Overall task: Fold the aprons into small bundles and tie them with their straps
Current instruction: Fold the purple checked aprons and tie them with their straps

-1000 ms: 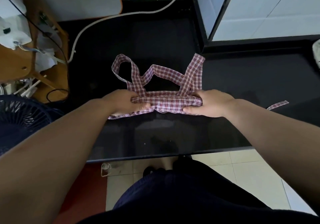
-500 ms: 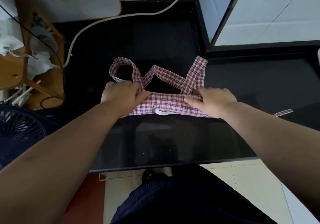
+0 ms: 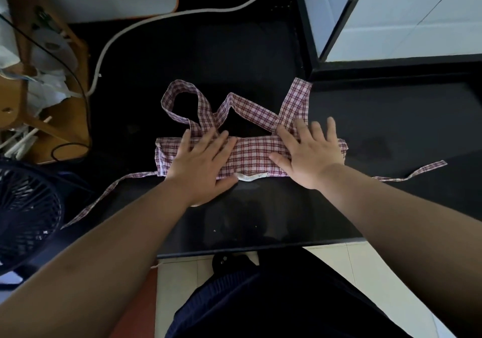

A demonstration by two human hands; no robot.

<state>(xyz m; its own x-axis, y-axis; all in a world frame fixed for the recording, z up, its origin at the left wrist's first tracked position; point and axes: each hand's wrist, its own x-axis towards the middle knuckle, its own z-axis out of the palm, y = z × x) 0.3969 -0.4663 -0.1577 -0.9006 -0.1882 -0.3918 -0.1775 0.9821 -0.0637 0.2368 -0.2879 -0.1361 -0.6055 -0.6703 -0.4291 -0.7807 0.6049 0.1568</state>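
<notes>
From the head camera, a red-and-white checked apron point(image 3: 251, 155) lies folded into a long narrow band across the black counter point(image 3: 260, 220), near its front edge. The left hand point(image 3: 200, 166) lies flat on the band's left half, fingers spread and released, palm down, grasping nothing. The right hand point(image 3: 309, 152) lies the same way on the right half, fingers splayed, pressing flat, with nothing gripped. Beyond the hands, the neck strap point(image 3: 182, 102) loops and zigzags across the counter toward the back. A thin waist strap point(image 3: 104, 196) trails off the left end and over the counter's edge; another waist strap point(image 3: 414, 173) runs out flat to the right. A small white label point(image 3: 251, 176) peeks from the band's near edge between the two hands. At far left, a dark fan point(image 3: 26, 212) sits beside the counter.
</notes>
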